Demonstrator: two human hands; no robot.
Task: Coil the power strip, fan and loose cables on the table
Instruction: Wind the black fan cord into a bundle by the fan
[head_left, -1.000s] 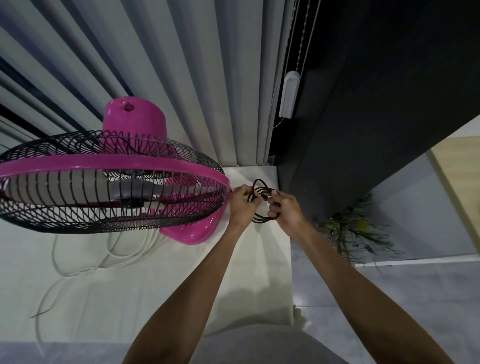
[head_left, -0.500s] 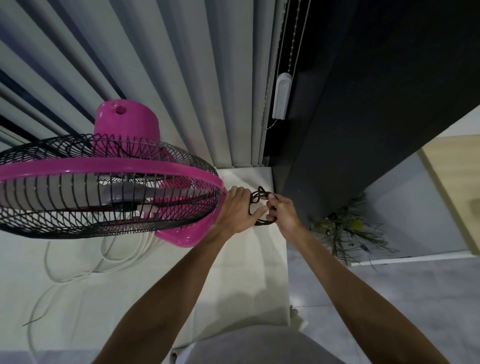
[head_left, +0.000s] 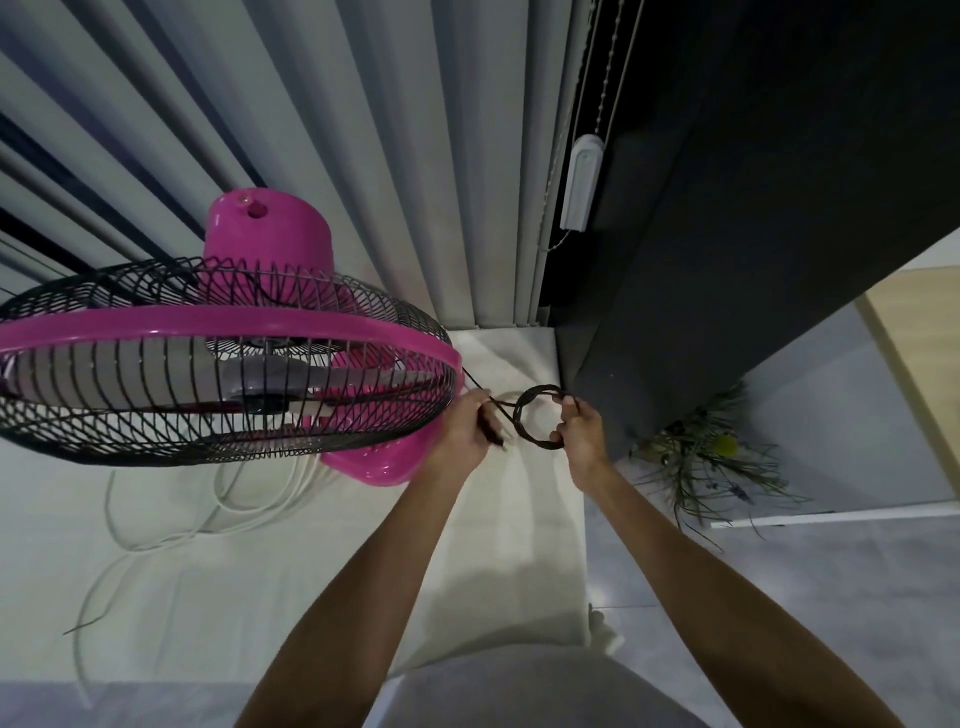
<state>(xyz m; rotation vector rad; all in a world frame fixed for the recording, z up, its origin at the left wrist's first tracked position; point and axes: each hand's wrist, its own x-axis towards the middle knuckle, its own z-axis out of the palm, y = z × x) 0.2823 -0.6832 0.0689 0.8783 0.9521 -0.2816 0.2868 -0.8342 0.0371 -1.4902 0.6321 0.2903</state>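
Note:
A pink fan (head_left: 223, 358) with a black wire guard stands on the white-covered table (head_left: 311, 571), at the left. Its black cable (head_left: 522, 415) is wound into a small round coil just right of the fan. My right hand (head_left: 579, 434) pinches the right side of that coil. My left hand (head_left: 467, 431) grips the cable strand that runs from the coil up toward the fan, with a dark end showing under the fingers. Loose white cable (head_left: 171, 525) lies in loops on the table below the fan.
Grey vertical blinds (head_left: 363, 156) hang behind the table, with a white cord weight (head_left: 584, 182) at their right. A dark wall panel (head_left: 753, 208) rises at the right. A plant (head_left: 711, 462) sits on the grey floor beyond the table's right edge.
My hands have drawn apart. The bunched black cable between them has opened into a clear round coil held by my right hand, while my left hand pulls the strand to the left.

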